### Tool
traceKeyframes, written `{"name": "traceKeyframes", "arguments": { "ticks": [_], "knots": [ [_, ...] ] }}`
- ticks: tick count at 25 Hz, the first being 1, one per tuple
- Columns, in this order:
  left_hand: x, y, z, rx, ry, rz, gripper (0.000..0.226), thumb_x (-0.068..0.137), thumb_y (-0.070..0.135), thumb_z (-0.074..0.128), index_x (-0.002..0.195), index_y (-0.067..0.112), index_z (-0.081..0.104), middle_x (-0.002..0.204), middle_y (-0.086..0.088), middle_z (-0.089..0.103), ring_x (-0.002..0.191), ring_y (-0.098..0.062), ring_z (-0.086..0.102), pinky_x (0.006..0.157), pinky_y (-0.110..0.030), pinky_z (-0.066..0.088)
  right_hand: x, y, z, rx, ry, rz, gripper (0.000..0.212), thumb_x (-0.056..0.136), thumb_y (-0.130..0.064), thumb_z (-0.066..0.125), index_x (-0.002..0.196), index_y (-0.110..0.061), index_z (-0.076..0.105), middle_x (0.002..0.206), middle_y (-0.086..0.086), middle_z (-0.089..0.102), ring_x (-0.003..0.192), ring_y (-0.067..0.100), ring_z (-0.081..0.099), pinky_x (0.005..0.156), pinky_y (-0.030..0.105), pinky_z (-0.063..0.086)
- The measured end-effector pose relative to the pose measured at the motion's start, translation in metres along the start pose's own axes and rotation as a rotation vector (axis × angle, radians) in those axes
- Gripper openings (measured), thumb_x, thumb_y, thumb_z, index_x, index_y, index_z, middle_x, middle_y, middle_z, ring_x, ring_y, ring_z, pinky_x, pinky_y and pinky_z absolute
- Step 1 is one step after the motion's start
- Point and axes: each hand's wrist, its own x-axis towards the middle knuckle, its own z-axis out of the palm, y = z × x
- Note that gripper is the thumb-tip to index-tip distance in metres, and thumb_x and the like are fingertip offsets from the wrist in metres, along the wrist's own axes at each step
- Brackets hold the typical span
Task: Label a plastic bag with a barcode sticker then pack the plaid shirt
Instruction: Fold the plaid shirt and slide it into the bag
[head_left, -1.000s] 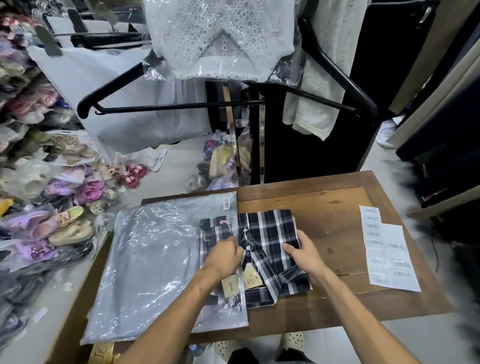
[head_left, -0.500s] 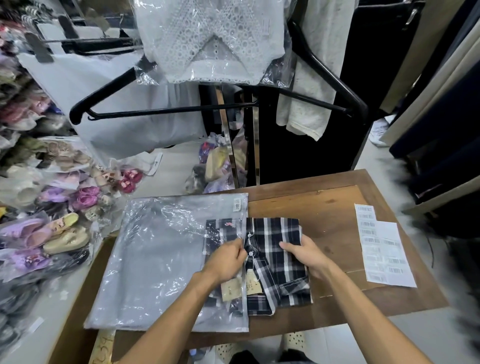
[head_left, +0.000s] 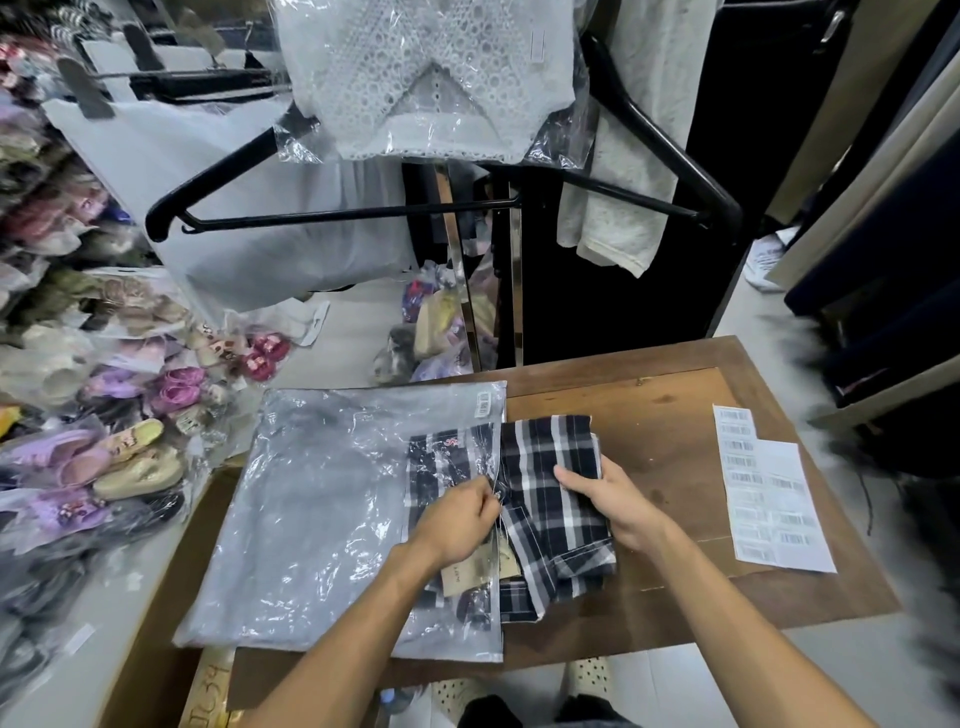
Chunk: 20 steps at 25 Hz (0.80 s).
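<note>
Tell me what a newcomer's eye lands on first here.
The dark navy-and-white plaid shirt at the centre of the brown wooden table, half inside the clear plastic bag, with the left hand at the bag's mouth and the right hand on the shirt. Next, the white barcode sticker sheets at the table's right edge.

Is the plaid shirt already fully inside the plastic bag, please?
No, only the left part of the plaid shirt lies inside the plastic bag.

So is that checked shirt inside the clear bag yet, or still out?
Partly in. The plaid shirt's left portion shows through the plastic bag, while the rest lies bare on the table, past the bag's opening.
</note>
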Motion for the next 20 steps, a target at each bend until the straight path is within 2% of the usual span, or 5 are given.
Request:
{"name": "traceKeyframes", "arguments": {
  "ticks": [5, 8, 11, 15, 20],
  "knots": [
    [0.001, 0.001, 0.004, -0.021, 0.007, -0.021, 0.024, 0.107, 0.028, 0.038, 0.086, 0.021, 0.046, 0.077, 0.002, 0.055, 0.066, -0.012, 0.05, 0.062, -0.028, 0.046, 0.005, 0.004, 0.007, -0.106, 0.123, 0.004, 0.033, 0.098, -0.024, 0.066, 0.13, -0.017, 0.059, 0.122, 0.003, 0.072, 0.104, 0.017, 0.071, 0.083, 0.034, 0.058],
    [0.003, 0.001, 0.005, -0.007, 0.012, -0.04, 0.025, 0.108, 0.031, 0.036, 0.089, 0.021, 0.049, 0.077, 0.003, 0.058, 0.068, -0.013, 0.055, 0.072, -0.037, 0.056, 0.002, 0.001, -0.011, -0.285, 0.123, 0.135, 0.045, 0.092, -0.034, 0.072, 0.126, -0.017, 0.048, 0.116, 0.003, 0.07, 0.1, 0.022, 0.072, 0.089, 0.044, 0.059],
    [0.003, 0.003, 0.006, 0.002, 0.01, -0.047, 0.026, 0.109, 0.033, 0.035, 0.091, 0.02, 0.048, 0.076, 0.006, 0.054, 0.066, -0.009, 0.049, 0.066, -0.031, 0.049, -0.003, 0.003, -0.026, -0.29, 0.065, 0.233, 0.036, 0.095, -0.015, 0.068, 0.126, -0.015, 0.048, 0.11, 0.009, 0.074, 0.094, 0.025, 0.075, 0.084, 0.049, 0.062],
    [0.0, 0.012, 0.004, 0.017, 0.046, -0.014, 0.027, 0.11, 0.033, 0.034, 0.088, 0.021, 0.045, 0.074, 0.007, 0.049, 0.062, -0.007, 0.043, 0.058, -0.023, 0.037, -0.011, 0.0, -0.019, 0.002, 0.035, 0.184, 0.019, 0.101, -0.006, 0.057, 0.119, -0.012, 0.059, 0.098, 0.012, 0.079, 0.081, 0.023, 0.076, 0.066, 0.035, 0.062],
    [0.004, 0.015, 0.002, 0.023, 0.074, 0.028, 0.025, 0.109, 0.033, 0.035, 0.089, 0.022, 0.045, 0.076, 0.008, 0.049, 0.065, -0.007, 0.044, 0.062, -0.026, 0.041, -0.002, 0.017, -0.012, -0.08, 0.068, 0.117, 0.021, 0.102, -0.009, 0.058, 0.123, -0.009, 0.056, 0.107, 0.014, 0.077, 0.092, 0.028, 0.077, 0.082, 0.044, 0.062]
  ]
}}
